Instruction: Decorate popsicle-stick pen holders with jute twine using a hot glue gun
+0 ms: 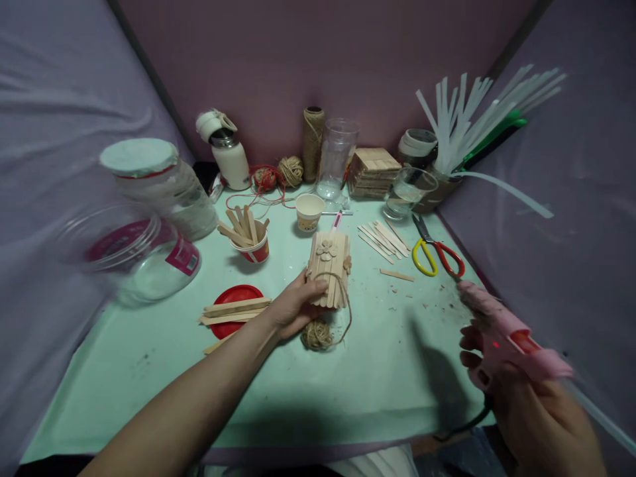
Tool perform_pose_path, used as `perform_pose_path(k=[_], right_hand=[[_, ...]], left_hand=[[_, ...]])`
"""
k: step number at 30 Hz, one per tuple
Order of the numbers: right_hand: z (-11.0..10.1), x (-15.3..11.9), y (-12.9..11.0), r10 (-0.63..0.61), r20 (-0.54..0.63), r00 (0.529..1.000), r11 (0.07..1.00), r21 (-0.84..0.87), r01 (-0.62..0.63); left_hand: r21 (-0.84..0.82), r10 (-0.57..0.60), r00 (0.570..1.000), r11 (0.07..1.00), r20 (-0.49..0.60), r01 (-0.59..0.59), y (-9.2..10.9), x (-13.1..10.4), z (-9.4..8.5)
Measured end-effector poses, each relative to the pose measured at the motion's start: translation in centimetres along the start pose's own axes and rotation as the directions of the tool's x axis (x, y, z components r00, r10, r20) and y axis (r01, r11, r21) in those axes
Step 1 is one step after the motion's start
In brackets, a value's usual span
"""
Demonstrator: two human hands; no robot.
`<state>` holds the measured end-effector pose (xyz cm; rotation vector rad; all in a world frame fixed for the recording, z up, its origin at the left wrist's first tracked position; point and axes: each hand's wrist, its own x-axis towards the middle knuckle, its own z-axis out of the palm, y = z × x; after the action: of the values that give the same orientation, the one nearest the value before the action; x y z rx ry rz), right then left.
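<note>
My left hand (298, 301) grips the lower part of a popsicle-stick holder (330, 255) over the middle of the table. Wooden flower shapes (326, 250) decorate its side. A strand of brown twine runs across the holder and down to a twine ball (317, 335) just below. Away at the right, my right hand (517, 391) is wrapped round a pink hot glue gun (511, 334) with a lit red light. Its nozzle points to the upper left, apart from the holder. A cable hangs from its handle.
Scissors (437, 255) and loose thin sticks (385, 240) lie right of centre. Paper cups (309, 213), a drinking glass (405, 195) and a stack of wooden squares (373, 172) stand behind. Clear jars (169, 265) occupy the left. Sticks rest on a red lid (238, 291). White strips (462, 126) rise at the right.
</note>
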<state>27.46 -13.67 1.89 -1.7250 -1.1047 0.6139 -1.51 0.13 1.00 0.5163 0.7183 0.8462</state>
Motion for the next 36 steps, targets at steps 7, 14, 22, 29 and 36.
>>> perform_pose_path(k=[7,14,22,29,36], right_hand=[[3.1,-3.6,-2.3,0.083,0.301,0.95,0.967,0.207,-0.15],[3.9,-4.8,0.1,0.123,0.373,0.92,0.955,0.207,-0.211],[5.1,-3.8,-1.1,0.055,0.391,0.919,0.96,0.233,-0.157],[5.3,-3.9,-1.4,0.062,0.383,0.922,0.955,0.245,-0.166],[5.4,-3.5,-1.9,0.062,0.431,0.9,0.95,0.252,-0.186]], left_hand=[[0.01,-0.041,0.999,0.999,0.031,0.041,0.1,-0.1,0.0],[-0.05,-0.007,0.996,0.999,0.089,0.011,0.2,0.0,0.1],[-0.041,0.037,0.997,0.999,0.063,-0.035,0.0,-0.2,0.1],[-0.013,0.034,0.996,0.999,0.082,-0.033,-0.2,-0.4,0.1],[-0.015,0.037,0.995,0.999,0.089,-0.036,-0.4,-0.3,0.0]])
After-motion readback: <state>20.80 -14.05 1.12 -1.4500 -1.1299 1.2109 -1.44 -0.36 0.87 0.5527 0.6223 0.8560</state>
